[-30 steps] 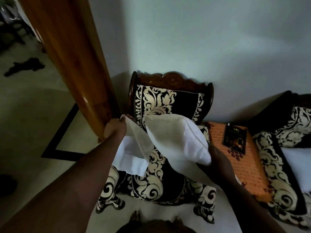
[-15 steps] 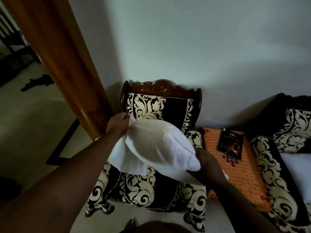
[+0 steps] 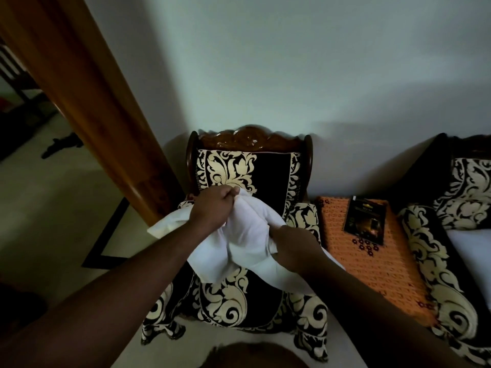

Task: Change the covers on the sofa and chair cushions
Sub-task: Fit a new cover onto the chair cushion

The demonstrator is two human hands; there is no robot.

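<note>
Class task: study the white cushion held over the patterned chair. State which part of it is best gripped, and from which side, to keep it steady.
Grip the white cushion at its two opposite ends, from above, as the left hand and right hand do. It is soft and bunches in the middle, so hands pinching gathered fabric at each end probably control it best; loose cloth hangs off the left.

A chair [image 3: 249, 235] stands against the far wall; left of it a wooden post [image 3: 87, 102], right of it a side table [image 3: 372, 261] — a book [image 3: 365, 221] on it — then a sofa [image 3: 451, 221].
</note>
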